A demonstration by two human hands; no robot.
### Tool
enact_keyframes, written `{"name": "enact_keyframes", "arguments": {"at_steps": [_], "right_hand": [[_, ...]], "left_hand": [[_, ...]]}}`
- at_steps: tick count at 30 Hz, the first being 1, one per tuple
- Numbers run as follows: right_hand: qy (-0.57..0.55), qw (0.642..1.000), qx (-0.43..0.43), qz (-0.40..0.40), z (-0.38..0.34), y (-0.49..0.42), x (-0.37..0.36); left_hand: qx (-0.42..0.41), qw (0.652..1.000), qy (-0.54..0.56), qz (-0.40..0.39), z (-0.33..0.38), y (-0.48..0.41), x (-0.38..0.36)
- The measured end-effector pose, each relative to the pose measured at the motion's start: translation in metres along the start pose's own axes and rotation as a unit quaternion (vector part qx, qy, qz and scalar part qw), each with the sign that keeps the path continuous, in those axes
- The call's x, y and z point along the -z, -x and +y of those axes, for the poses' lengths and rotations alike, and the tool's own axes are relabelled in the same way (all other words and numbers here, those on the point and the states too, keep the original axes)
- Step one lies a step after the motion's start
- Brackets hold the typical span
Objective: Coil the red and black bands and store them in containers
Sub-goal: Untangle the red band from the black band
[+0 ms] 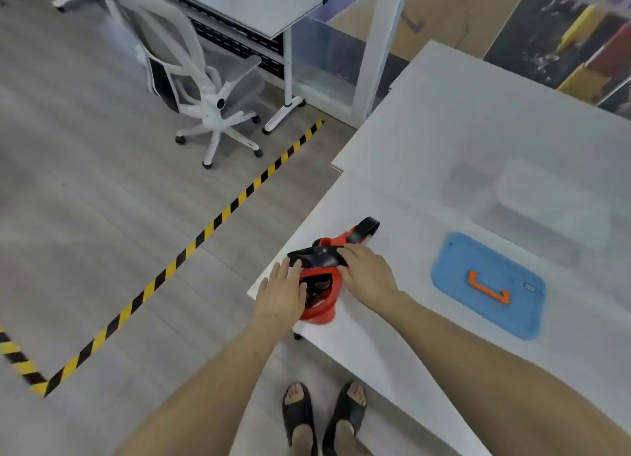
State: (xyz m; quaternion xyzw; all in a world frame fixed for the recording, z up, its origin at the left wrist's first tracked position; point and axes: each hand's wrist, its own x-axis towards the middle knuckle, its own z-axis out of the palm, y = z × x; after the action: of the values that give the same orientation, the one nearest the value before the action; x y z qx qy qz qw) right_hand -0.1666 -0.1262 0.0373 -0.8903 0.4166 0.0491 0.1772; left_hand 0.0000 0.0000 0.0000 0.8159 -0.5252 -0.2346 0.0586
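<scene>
A tangle of red band (326, 310) and black band (319, 256) lies at the near left corner of the white table (461, 141). One black loop (367, 228) sticks out toward the far side. My left hand (281, 293) rests flat against the left side of the pile, fingers spread. On the right side my right hand (367, 273) lies with its fingertips on the black band. A blue lid with an orange handle (488, 284) sits to the right. Behind it stands a clear container (549, 202), blurred.
The table edge runs diagonally just below the bands. A white office chair (191, 79) and another desk (246, 1) stand on the floor to the left. Yellow-black tape (205, 232) marks the floor. My sandalled feet (324, 418) are below the table edge.
</scene>
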Motion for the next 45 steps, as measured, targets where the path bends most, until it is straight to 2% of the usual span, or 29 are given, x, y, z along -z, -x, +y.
{"name": "enact_keyframes", "arguments": {"at_steps": [4,8,12,19,24,28,31,34,38,41,45], "right_hand": [[-0.034,0.999,0.016,-0.006,0.008,-0.032,-0.008],[-0.004,0.998,0.036,-0.044,0.018,-0.048,-0.023],[0.013,0.999,0.040,-0.031,0.026,-0.052,-0.032],[0.013,0.999,0.039,-0.015,0.030,-0.047,-0.040],[-0.001,0.999,0.031,-0.035,0.032,-0.035,-0.037],[-0.046,0.999,0.010,-0.010,0.034,-0.028,-0.035],[-0.103,0.994,0.004,-0.031,0.038,-0.020,-0.035],[-0.181,0.981,-0.044,-0.061,0.047,-0.005,-0.035],[-0.250,0.962,-0.111,-0.005,0.069,0.013,-0.031],[-0.289,0.948,-0.130,0.036,0.079,0.025,-0.030],[-0.301,0.942,-0.141,0.038,0.081,0.033,-0.036]], "left_hand": [[0.009,0.999,0.037,0.026,-0.003,-0.025,-0.002],[0.044,0.991,0.124,0.025,-0.004,-0.046,-0.007],[0.078,0.974,0.213,0.016,0.000,-0.059,-0.008],[0.128,0.964,0.227,0.044,0.014,-0.058,-0.003],[0.113,0.963,0.242,0.046,0.020,-0.046,0.000],[0.089,0.959,0.262,0.056,0.026,-0.034,-0.001],[0.062,0.955,0.283,0.057,0.026,-0.028,-0.005],[0.020,0.963,0.265,0.035,0.018,-0.024,-0.011],[0.008,0.975,0.209,-0.078,0.009,-0.027,-0.022],[0.002,0.986,0.151,-0.076,0.010,-0.033,-0.029],[0.034,0.993,0.074,-0.083,0.026,-0.038,-0.028]]}}
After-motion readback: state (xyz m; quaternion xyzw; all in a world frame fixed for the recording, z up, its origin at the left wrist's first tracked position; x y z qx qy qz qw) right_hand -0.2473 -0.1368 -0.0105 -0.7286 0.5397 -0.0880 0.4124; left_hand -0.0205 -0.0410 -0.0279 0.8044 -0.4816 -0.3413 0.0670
